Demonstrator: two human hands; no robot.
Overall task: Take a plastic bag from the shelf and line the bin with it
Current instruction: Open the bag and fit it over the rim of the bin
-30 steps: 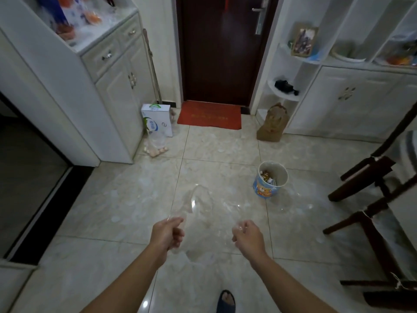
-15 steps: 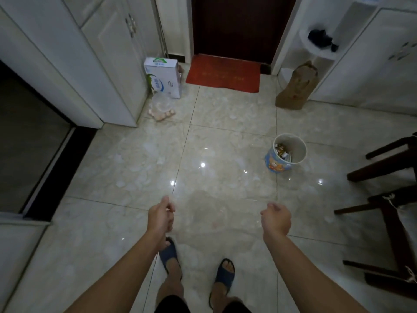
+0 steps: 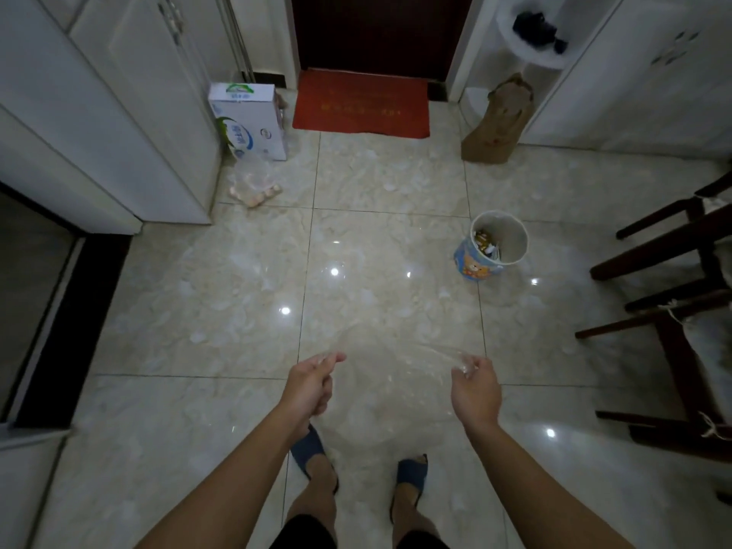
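A clear, nearly invisible plastic bag (image 3: 396,374) is stretched between my two hands above the tiled floor. My left hand (image 3: 311,384) pinches its left edge and my right hand (image 3: 475,390) pinches its right edge. The small round bin (image 3: 511,231), blue with a cartoon bear on its side, stands on the floor ahead and to the right, apart from my hands. It holds some rubbish at the left of its inside.
A white carton (image 3: 249,120) and a bag of eggs (image 3: 253,190) sit by the left cabinet (image 3: 130,124). A red doormat (image 3: 362,105) lies before the dark door. A brown paper bag (image 3: 497,122) leans at the right shelf. Dark wooden chairs (image 3: 669,295) stand right.
My view has tipped down from the door to the floor and my feet. My hands have moved wider apart, spreading the bag.
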